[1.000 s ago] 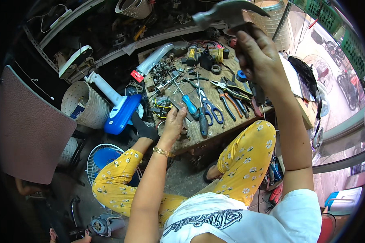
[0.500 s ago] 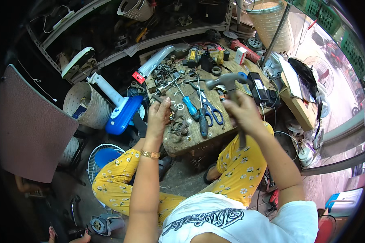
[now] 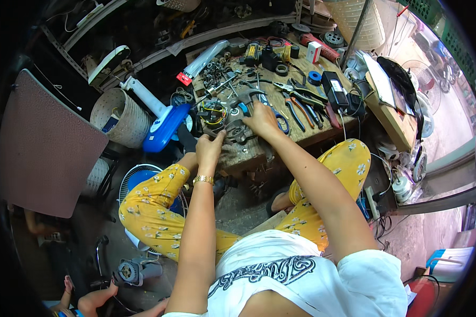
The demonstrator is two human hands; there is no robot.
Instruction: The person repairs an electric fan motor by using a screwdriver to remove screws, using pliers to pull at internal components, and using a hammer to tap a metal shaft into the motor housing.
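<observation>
Since the earlier frame, we see the hammer brought across to the left and lowered beside the left hand, so that the pliers it had been covering now show.

We look down on a brown wooden workbench (image 3: 247, 152) crowded with tools, its near left corner partly hidden by the hands. Next in size come yellow floral cloth trousers (image 3: 344, 164), and at the left, a blue plastic base with a white post (image 3: 165, 129). Near the lower left edge, we find another person's bare leg (image 3: 92, 302), cut off by the dark lens rim.

Our right hand (image 3: 262, 121) is clenched around the handle of a grey steel-headed hammer (image 3: 245, 95); most of the handle is covered by the palm. Our left hand (image 3: 209, 150) keeps its fingertips pinched on a short dark metal piece (image 3: 226, 140) just above the near left part of the bench, its outline hard to make out. Just beyond it lies a brown curved metal part (image 3: 239, 132), partly blending into it; whether the two touch, we cannot tell. Blue-handled scissors (image 3: 283, 124) lie half hidden behind the right hand.
</observation>
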